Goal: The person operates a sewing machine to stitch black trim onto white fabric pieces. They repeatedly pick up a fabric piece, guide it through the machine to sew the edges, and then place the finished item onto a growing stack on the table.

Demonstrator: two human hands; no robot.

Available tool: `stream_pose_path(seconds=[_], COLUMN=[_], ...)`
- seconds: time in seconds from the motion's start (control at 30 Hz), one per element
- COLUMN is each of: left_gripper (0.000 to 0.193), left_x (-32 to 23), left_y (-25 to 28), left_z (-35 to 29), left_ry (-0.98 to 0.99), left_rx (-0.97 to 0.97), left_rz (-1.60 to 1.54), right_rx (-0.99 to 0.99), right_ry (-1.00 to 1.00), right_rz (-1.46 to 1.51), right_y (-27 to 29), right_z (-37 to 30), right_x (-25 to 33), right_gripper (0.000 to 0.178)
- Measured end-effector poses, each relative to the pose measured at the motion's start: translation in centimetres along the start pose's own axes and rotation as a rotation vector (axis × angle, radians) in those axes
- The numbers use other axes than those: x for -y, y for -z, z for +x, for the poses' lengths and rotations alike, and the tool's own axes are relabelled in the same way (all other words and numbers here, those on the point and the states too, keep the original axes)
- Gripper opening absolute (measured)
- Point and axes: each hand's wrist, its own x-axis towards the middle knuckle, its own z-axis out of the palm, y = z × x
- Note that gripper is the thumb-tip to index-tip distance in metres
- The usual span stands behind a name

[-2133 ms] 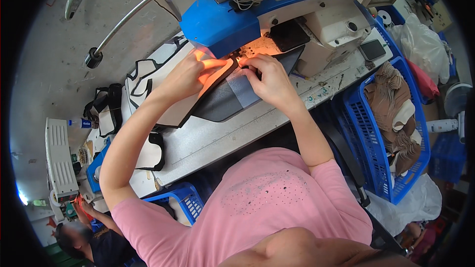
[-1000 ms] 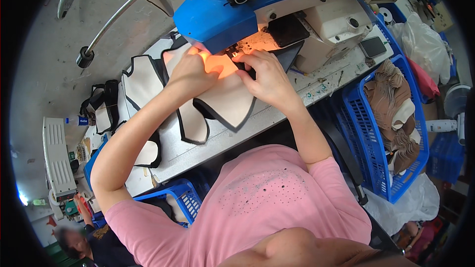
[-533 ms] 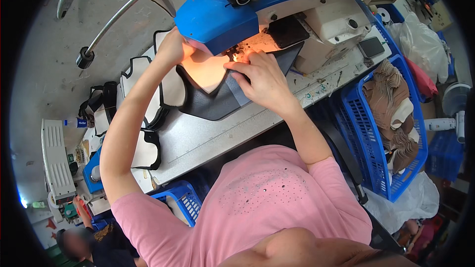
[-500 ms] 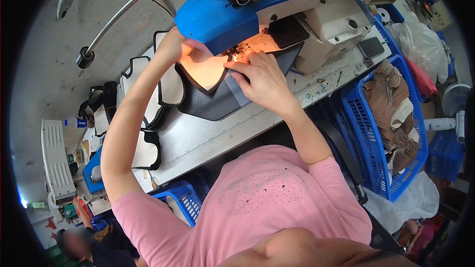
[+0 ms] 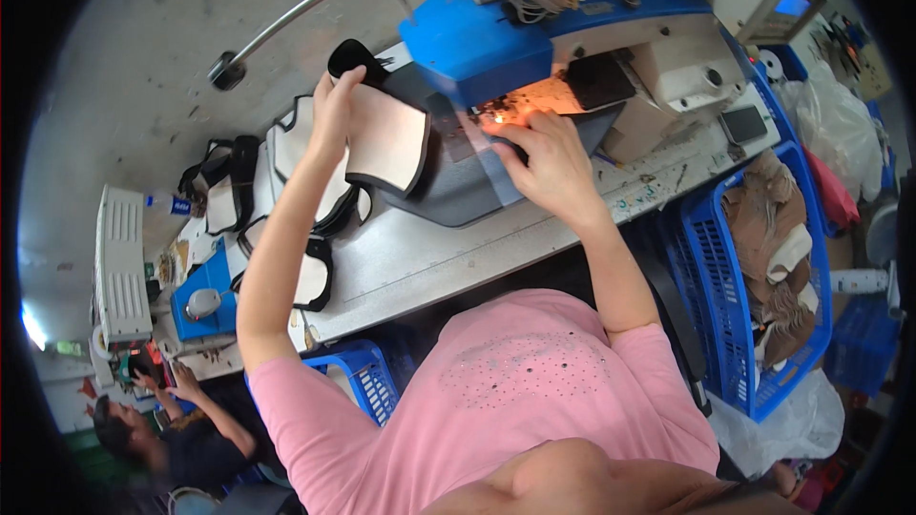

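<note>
My left hand (image 5: pixel 332 114) grips a cream fabric piece with black edging (image 5: pixel 389 141) by its upper left side, the thumb over the edge. The piece is tilted, left of the sewing machine's blue head (image 5: pixel 477 46); a black part of it stands up beyond the fingers. My right hand (image 5: pixel 553 160) is beside the lit needle area (image 5: pixel 501 114), above a dark grey sheet (image 5: pixel 458 205) on the machine bed. Its fingers are bent together, with something dark at their tips that I cannot make out.
Similar black-edged pieces (image 5: pixel 313 277) lie stacked on the white table (image 5: pixel 420 262) to the left. Blue baskets stand below: one (image 5: pixel 754 391) holds brown pieces at right, another (image 5: pixel 367 386) is at the front left. A black phone-like device (image 5: pixel 742 126) lies on the right. Another person (image 5: pixel 196 439) sits lower left.
My left hand has drawn the cream piece left, away from the needle area, and tilted it up. My right hand stays near the needle, no longer touching the piece. The whole view has shifted slightly.
</note>
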Motion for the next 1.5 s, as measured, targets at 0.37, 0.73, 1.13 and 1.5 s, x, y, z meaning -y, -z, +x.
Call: stream_pose_path(seconds=[0.37, 0.73, 1.13, 1.5], left_gripper=[0.026, 0.061, 0.012, 0.013], left_x=[-1.5, 0.6, 16.5, 10.7], left_y=[8.1, 19.0, 17.6, 9.1], left_z=[-8.6, -16.2, -21.5, -11.4], left_ry=[0.04, -0.839, -0.309, -0.581], left_rx=[-0.106, -0.291, -0.278, -0.245], left_rz=[-0.354, 0.967, 0.75, 0.944], right_rx=[0.013, 0.028, 0.039, 0.035], right_ry=[-0.001, -0.005, -0.015, -0.004], right_rz=[-0.028, -0.043, -0.048, -0.044], right_y=[0.1, 0.2, 0.3, 0.2], right_z=[0.2, 0.1, 0.1, 0.2], right_x=[0.3, 0.2, 0.2, 0.2], right_gripper=[0.019, 0.018, 0.021, 0.019])
